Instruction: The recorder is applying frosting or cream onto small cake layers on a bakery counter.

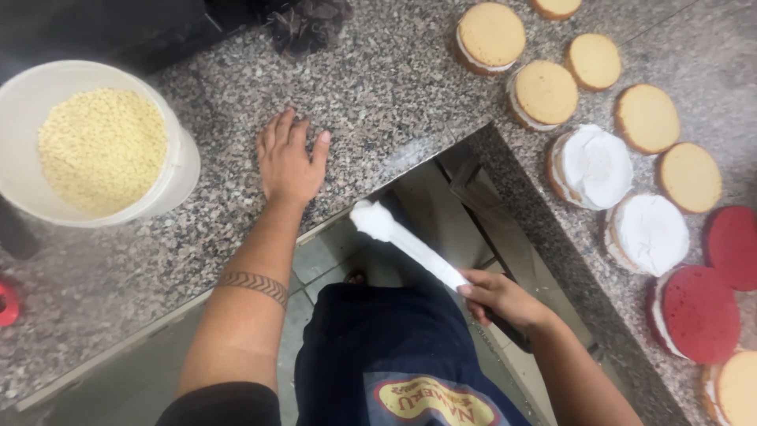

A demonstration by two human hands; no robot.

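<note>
My left hand (290, 160) lies flat and open on the speckled granite counter (378, 87), fingers spread, holding nothing. My right hand (497, 298) grips the dark handle of a spatula (410, 244) whose long blade is coated with white cream, a blob at its tip pointing up-left over the gap between the counters. To the right, round cake layers lie on the counter: tan ones (544, 92), two topped with white cream (591, 166), and red ones (698, 312).
A white bucket (177, 170) of small pale yellow pellets stands at the left on the counter. A dark pinecone-like object (303, 24) sits at the back. A red item (8, 304) shows at the left edge. Tiled floor lies below.
</note>
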